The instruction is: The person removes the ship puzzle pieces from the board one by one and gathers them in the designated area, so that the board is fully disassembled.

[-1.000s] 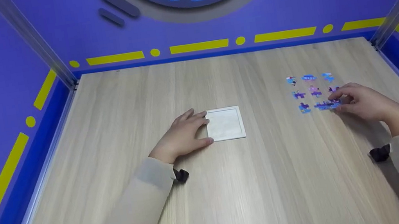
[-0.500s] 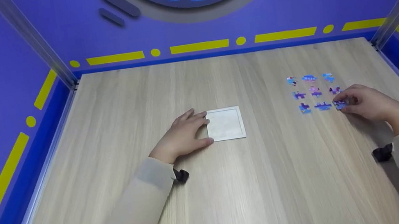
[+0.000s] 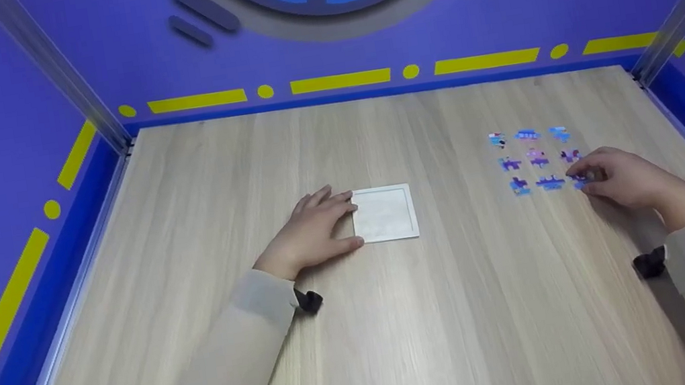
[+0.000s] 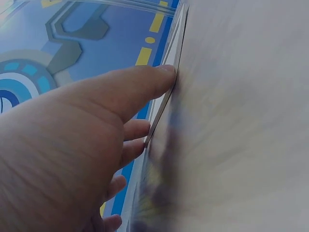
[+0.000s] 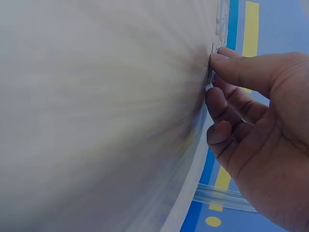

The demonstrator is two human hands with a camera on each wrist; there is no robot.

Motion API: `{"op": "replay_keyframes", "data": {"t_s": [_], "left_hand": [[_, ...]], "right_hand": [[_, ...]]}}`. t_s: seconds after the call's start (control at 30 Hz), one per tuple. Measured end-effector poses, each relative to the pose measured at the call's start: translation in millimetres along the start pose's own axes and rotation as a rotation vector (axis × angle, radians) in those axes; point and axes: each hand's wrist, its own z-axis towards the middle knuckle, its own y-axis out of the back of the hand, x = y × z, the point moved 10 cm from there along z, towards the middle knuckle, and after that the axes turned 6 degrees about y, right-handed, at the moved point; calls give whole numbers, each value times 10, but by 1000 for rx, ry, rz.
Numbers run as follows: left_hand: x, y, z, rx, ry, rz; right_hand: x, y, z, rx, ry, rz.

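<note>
In the head view a square white puzzle frame (image 3: pixel 384 215) lies flat on the table. My left hand (image 3: pixel 314 232) rests at its left side, thumb at the near corner and fingertips on the far left edge. The left wrist view shows the thumb (image 4: pixel 145 89) extended along the frame's rim (image 4: pixel 164 96). At the right, blue and purple jigsaw pieces (image 3: pixel 537 157) lie spread in three rows. My right hand (image 3: pixel 629 177) pinches the near-right jigsaw piece (image 3: pixel 578 179) between thumb and index finger, partly hiding it. In the right wrist view that piece (image 5: pixel 211 75) shows edge-on, low at the tabletop.
The wood-grain table (image 3: pixel 364 338) carries the frame at its middle and the pieces to the right. Blue-purple walls (image 3: pixel 349 55) with yellow dashes enclose the back and both sides. Dark wrist cameras (image 3: pixel 650 263) stick out beside the sleeves.
My right hand has drawn the near-right piece rightward, leaving a gap from the near-middle piece beside it. My left hand stays at the frame. The head view has shifted slightly.
</note>
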Motion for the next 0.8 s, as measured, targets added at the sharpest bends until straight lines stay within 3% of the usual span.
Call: {"op": "replay_keyframes", "data": {"t_s": [0.27,0.4,0.53,0.63,0.8], "left_hand": [[35,44,27,-9,-8,-26],[103,229,-24,-72,20,-5],[250,455,-97,-145,71,95],[380,601,-167,-180,125,151],[587,836,-216,-223,212,168]], "right_hand": [[3,85,-67,-4,-28,13],[91,250,-111,-60,-44,7],[299,363,-75,-129,-2,10],[496,361,-3,-163,50,19],[817,270,176,-177,97,17]]}}
